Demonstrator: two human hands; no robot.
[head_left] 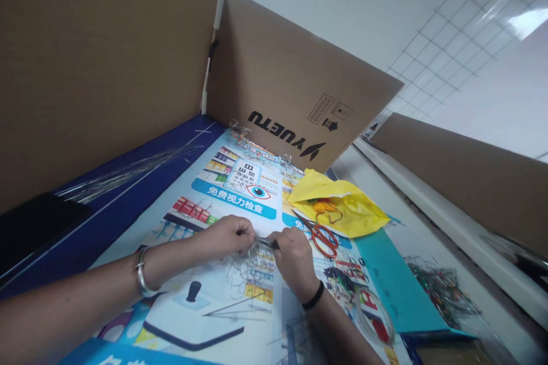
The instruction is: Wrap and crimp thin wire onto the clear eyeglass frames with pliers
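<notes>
While the right hand is closed around a small dark tool, the left hand has its fingers pinched together at the tool's tip. We cannot tell what is in that pinch; it may be a thin wire. Under the hands, thin bent wires lie in a loose tangle on the picture sheet. We think the work is partway along: a wire tangle lies at the far end and a wire heap on the right, while long straight wires at the left look unused. We cannot count them. Near the right hand we see red-orange scissors beside an open yellow bag. The straight wires rest on a dark blue surface. Brown cardboard stands around the far and left sides, and white tiles show beyond.
</notes>
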